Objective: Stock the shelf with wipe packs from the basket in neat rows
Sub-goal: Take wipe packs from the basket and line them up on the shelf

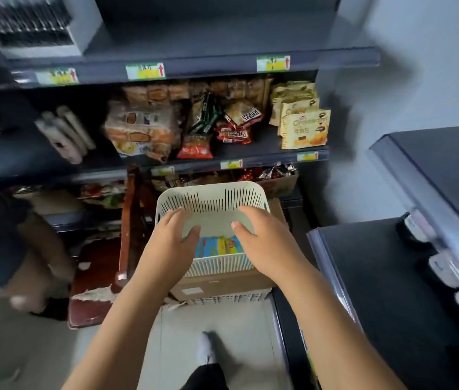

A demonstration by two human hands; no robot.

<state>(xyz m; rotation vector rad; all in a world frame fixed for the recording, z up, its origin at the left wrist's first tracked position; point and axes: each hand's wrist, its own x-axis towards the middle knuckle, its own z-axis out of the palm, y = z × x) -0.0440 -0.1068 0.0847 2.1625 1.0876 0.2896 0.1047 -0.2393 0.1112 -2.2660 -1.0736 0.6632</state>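
A pale green slotted basket (211,198) sits on a cardboard box in front of me. Colourful blue and yellow wipe packs (220,246) lie in its bottom, partly hidden by my hands. My left hand (172,240) reaches over the basket's left rim with fingers straight, thumb pointing inward. My right hand (262,235) hovers over the right side, fingers relaxed and spread, holding nothing. To the right, a dark shelf (386,277) carries a row of grey wipe packs (445,273) along its far edge.
Ahead stands a dark shelving unit (194,66) filled with snack packets (144,130) and price tags. The cardboard box (222,285) rests on a crate. A red wooden chair (101,277) and another person's arm (25,263) are at the left. My foot (205,350) is on the floor.
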